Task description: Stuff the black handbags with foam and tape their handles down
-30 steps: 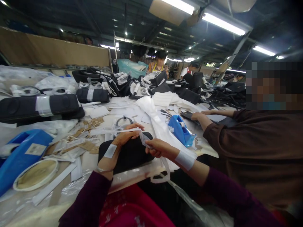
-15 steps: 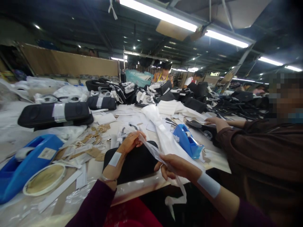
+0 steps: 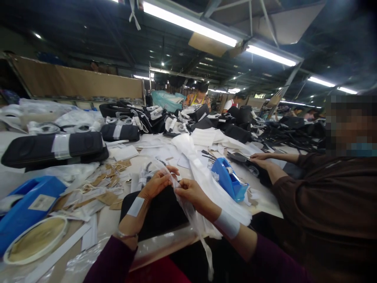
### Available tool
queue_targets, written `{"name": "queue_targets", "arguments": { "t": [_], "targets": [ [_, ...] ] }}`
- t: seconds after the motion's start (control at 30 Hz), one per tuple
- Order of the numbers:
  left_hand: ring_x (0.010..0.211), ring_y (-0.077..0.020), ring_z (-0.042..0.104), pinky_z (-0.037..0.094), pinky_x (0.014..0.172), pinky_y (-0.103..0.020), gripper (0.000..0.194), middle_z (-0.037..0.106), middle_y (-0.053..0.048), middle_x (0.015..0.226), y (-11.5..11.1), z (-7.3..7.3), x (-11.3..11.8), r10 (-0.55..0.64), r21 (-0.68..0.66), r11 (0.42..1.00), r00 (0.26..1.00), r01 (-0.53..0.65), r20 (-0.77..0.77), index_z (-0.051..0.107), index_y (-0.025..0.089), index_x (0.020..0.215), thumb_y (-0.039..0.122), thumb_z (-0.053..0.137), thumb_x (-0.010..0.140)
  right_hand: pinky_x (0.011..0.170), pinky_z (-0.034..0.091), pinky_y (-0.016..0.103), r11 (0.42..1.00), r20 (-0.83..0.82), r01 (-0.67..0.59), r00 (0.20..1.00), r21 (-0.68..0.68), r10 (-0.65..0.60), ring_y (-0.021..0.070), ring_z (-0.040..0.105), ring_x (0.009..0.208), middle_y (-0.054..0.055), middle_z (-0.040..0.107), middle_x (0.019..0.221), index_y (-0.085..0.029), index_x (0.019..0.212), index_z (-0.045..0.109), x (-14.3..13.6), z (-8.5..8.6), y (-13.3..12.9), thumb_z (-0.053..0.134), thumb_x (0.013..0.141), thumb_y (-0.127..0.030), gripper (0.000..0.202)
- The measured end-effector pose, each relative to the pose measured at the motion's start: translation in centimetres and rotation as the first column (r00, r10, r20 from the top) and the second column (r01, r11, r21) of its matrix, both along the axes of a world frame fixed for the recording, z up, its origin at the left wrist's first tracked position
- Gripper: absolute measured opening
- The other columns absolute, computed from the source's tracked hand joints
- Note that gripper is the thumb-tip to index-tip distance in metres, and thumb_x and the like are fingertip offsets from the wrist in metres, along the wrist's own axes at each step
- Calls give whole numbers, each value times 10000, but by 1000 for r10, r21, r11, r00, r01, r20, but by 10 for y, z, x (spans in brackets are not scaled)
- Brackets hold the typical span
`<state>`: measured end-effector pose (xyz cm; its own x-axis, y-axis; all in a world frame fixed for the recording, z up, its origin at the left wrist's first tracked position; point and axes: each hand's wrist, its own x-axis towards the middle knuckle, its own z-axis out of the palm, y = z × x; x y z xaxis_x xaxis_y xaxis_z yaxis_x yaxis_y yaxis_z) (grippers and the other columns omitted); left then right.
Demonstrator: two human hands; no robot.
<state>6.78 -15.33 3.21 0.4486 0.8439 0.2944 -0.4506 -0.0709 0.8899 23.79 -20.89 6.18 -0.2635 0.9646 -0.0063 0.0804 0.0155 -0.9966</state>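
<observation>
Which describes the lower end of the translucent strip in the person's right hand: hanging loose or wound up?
Hanging loose: below the right hand, the strip runs down past the table edge, its end dangling.

White-rimmed disc point(image 3: 35, 240): on your worktop point(image 3: 271, 202), nr its near edge, your L.
Card tags point(image 3: 110, 197): loose heap, farther from near edge than disc.
Co-worker point(image 3: 330, 200): brown top, by worktop's near edge, your R.
Partition point(image 3: 79, 84): brown, past far edge, to your L.
Teal bundle point(image 3: 167, 101): past far edge, approx ctr.
Strip lights point(image 3: 188, 24): lit, o/head.
</observation>
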Motion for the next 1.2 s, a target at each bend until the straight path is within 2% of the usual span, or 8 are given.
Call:
{"name": "queue_targets", "arguments": {
  "t": [0.23, 0.43, 0.63, 0.77, 0.93, 1.07, 1.13, 1.2],
  "targets": [
    [662, -117, 576, 447, 601, -219, 458, 629, -16, 794, 2, -6, 1, 95, -88, 991, 995, -97, -27, 647, 159, 1074, 246, 832, 665, 572, 314, 229, 933, 183, 122, 964, 340, -193, 99, 429, 599, -60, 484, 603, -187, 664, 522, -7, -14, 8, 551, 736, -179, 78],
    [611, -62, 517, 381, 574, -175, 317, 593, 29, 763, 6, -9, 1, 270, -68, 960, 963, -270, -16, 663, 173, 960, 212, 811, 682, 491, 322, 210, 988, 259, 38, 963, 148, -76, 99, 467, 519, -53, 524, 551, -180, 671, 557, 2, -18, 19, 618, 671, -174, 61],
    [672, -97, 531, 399, 633, -206, 401, 586, 14, 778, 6, -8, 2, 301, -13, 953, 953, -301, -39, 671, 167, 1050, 223, 802, 674, 413, 315, 207, 993, -22, 111, 993, -36, -112, 91, 458, 425, -72, 504, 503, -191, 697, 513, -23, -9, 32, 695, 653, -294, 213],
    [634, -87, 486, 364, 581, -203, 409, 573, 7, 785, 5, -4, 2, 370, 30, 929, 928, -369, -46, 655, 159, 1089, 212, 772, 701, 373, 254, 204, 993, -52, 70, 996, -98, -76, 70, 374, 359, -90, 442, 433, -200, 629, 460, -20, -6, 26, 638, 650, -259, 188],
    [573, -69, 440, 341, 543, -200, 475, 566, 19, 769, 4, 0, 7, 448, 66, 894, 892, -444, -65, 599, 167, 1164, 238, 739, 715, 401, 247, 193, 985, -73, 8, 997, -172, -20, 63, 396, 414, -69, 513, 512, -158, 729, 586, 2, -6, 6, 613, 603, -224, 146],
    [630, -104, 519, 392, 584, -215, 446, 600, 4, 805, 4, 0, 10, 569, 109, 822, 811, -559, -135, 562, 189, 1156, 286, 692, 740, 447, 272, 187, 982, -122, -35, 993, -188, 13, 65, 436, 480, -48, 558, 589, -142, 799, 642, 11, -7, -14, 600, 593, -213, 222],
    [699, -136, 565, 427, 632, -237, 364, 610, -11, 838, 5, -2, 11, 660, 159, 751, 727, -641, -188, 554, 201, 1125, 301, 631, 784, 438, 250, 191, 968, -135, -46, 991, -245, 13, 61, 405, 451, -55, 534, 562, -140, 815, 665, 18, -10, -26, 605, 602, -226, 238],
    [802, -175, 589, 463, 724, -285, 243, 606, -35, 897, 6, -5, 12, 764, 231, 643, 595, -730, -248, 546, 207, 1079, 274, 521, 846, 435, 238, 194, 947, -186, -46, 982, -317, -15, 58, 384, 435, -56, 519, 540, -136, 829, 691, 31, -14, -37, 641, 609, -239, 249]
  ]
}}
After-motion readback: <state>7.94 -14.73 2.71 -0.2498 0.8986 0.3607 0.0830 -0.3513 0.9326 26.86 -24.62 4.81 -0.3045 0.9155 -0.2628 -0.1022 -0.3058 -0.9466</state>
